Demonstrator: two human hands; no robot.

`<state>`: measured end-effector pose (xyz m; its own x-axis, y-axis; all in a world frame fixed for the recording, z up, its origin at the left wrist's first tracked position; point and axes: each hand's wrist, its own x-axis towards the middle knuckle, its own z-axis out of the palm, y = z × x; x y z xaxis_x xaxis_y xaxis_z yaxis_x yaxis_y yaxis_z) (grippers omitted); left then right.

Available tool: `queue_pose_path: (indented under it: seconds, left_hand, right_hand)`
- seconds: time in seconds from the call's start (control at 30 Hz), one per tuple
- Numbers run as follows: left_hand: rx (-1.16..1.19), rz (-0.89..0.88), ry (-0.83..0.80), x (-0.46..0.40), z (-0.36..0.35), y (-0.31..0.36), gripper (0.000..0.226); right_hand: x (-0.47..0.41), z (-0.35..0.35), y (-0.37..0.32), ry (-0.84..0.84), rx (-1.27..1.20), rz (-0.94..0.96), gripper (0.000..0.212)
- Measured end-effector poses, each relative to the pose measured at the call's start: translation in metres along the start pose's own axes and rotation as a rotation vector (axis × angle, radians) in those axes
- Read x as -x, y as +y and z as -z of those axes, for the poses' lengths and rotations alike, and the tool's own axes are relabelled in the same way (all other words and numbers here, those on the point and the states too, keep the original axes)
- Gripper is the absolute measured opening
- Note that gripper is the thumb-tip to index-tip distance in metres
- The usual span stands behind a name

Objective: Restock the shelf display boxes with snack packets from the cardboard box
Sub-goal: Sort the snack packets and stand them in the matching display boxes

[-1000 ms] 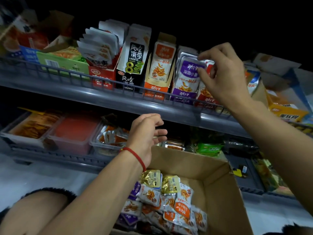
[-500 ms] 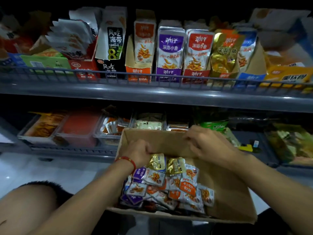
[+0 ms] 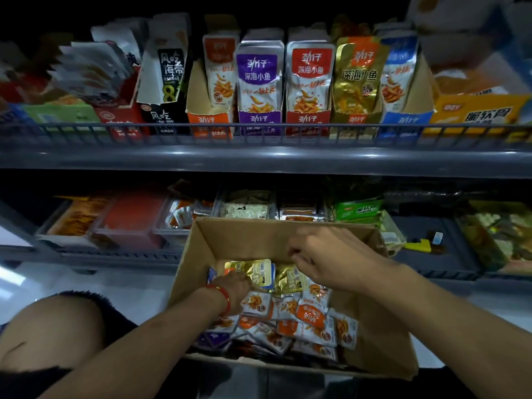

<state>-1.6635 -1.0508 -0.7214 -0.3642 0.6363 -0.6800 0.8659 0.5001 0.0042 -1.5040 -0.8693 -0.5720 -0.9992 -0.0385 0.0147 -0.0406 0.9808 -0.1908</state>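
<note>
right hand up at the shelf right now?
No, the right hand is down inside the cardboard box, over the packets.

Brown cardboard box holds orange, gold and purple snack packets; shelf grey.

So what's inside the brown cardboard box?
The brown cardboard box holds a heap of gold, orange and purple snack packets; both hands reach in. Lower packets are covered.

Dim, dark vignette, blurred warped edges
</note>
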Motion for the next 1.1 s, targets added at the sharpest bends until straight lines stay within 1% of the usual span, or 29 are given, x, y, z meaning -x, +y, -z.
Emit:
queue_pose_path:
  seconds: [0.1,0.17,0.2,0.27,0.33,0.43,0.47,0.5,0.57,0.63,0.67,0.7,0.73,0.8,0.83,0.93,1.03,1.1]
  left_hand:
    - [-0.002,-0.018,-0.032,0.004,0.004,0.001,0.071]
    - [0.019,-0.028,-0.012,0.011,0.009,0.004,0.072]
    - [0.025,-0.023,0.031,0.014,0.013,0.006,0.069]
    - [0.053,-0.036,0.158,0.023,0.027,0.010,0.049]
    - [0.197,-0.097,0.246,0.034,0.047,0.018,0.027]
    - [0.405,-0.225,0.380,0.065,0.083,0.030,0.018]
    - [0.461,-0.250,0.440,0.075,0.093,0.031,0.018]
    - [0.542,-0.262,0.497,0.085,0.101,0.032,0.018]
    - [0.776,-0.248,0.624,0.103,0.116,0.028,0.021]
    - [1.016,-0.176,0.771,0.116,0.128,0.020,0.031]
    - [1.164,-0.151,0.785,0.121,0.132,0.017,0.040]
    - [1.328,-0.155,0.733,0.125,0.134,0.015,0.047]
    - [1.475,-0.183,0.631,0.128,0.135,0.017,0.051]
    - [1.685,-0.242,0.432,0.130,0.131,0.029,0.046]
    - [1.747,-0.256,0.390,0.131,0.130,0.037,0.039]
    - [1.851,-0.244,0.426,0.133,0.131,0.051,0.018]
    - [1.917,-0.268,0.447,0.139,0.135,0.049,0.013]
    - [1.948,-0.279,0.464,0.142,0.137,0.048,0.014]
  right_hand:
    - [0.002,0.002,-0.001,-0.009,-0.009,-0.022,0.022]
    - [0.003,0.002,-0.002,-0.022,-0.015,-0.034,0.021]
    - [0.004,0.002,-0.002,-0.030,-0.018,-0.039,0.021]
    - [0.002,0.000,-0.002,-0.042,-0.028,-0.052,0.019]
    - [-0.001,-0.003,-0.002,-0.065,-0.054,-0.078,0.021]
    - [-0.006,-0.007,-0.001,-0.169,-0.111,-0.157,0.041]
    - [-0.007,-0.007,-0.001,-0.183,-0.123,-0.177,0.040]
    - [-0.008,-0.006,-0.002,-0.172,-0.136,-0.191,0.032]
    - [-0.009,0.000,-0.001,-0.085,-0.248,-0.233,0.011]
    - [-0.008,0.010,-0.003,0.059,-0.454,-0.337,0.003]
    - [-0.008,0.015,-0.003,0.156,-0.578,-0.401,0.004]
    - [-0.008,0.019,-0.004,0.257,-0.726,-0.459,0.006]
    - [-0.008,0.022,-0.005,0.329,-0.891,-0.509,0.010]
    - [-0.007,0.025,-0.015,0.373,-1.204,-0.578,0.018]
    - [-0.007,0.026,-0.020,0.375,-1.314,-0.589,0.021]
    - [-0.006,0.027,-0.030,0.374,-1.466,-0.605,0.028]
    - [-0.007,0.030,-0.028,0.339,-1.526,-0.596,0.034]
    - [-0.008,0.031,-0.025,0.310,-1.538,-0.604,0.043]
